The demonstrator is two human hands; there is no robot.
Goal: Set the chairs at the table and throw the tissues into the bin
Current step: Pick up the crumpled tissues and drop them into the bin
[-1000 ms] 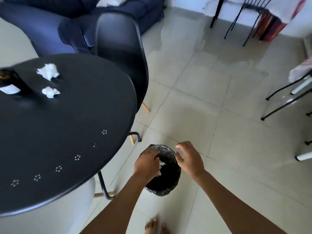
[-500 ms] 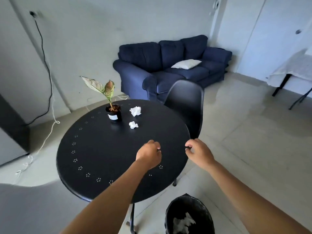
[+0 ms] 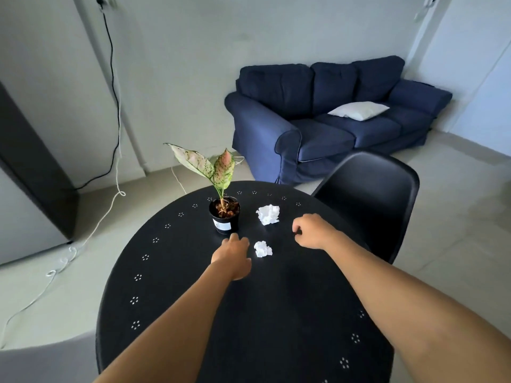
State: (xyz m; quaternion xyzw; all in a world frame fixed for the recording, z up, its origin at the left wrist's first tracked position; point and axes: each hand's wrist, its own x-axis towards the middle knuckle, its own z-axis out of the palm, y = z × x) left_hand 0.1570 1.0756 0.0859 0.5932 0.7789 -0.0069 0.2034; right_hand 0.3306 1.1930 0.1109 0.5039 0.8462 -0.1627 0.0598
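Two crumpled white tissues lie on the round black table (image 3: 171, 286). The smaller tissue (image 3: 263, 249) sits just right of my left hand (image 3: 232, 255), which reaches over the table with fingers extended and holds nothing. The larger tissue (image 3: 268, 214) lies farther back, left of my right hand (image 3: 312, 230), whose fingers are loosely curled and empty. A black chair (image 3: 370, 200) stands at the table's far right side. The bin is out of view.
A small potted plant (image 3: 224, 214) stands on the table just beyond my left hand. A dark blue sofa (image 3: 326, 125) with a white pillow lies behind. Cables trail along the floor at left, beside a dark cabinet (image 3: 30, 172).
My hands rose from the bin on the floor, where the left one dropped a tissue, and reached forward over the table toward the two tissues. The view lifted; the bin left the frame.
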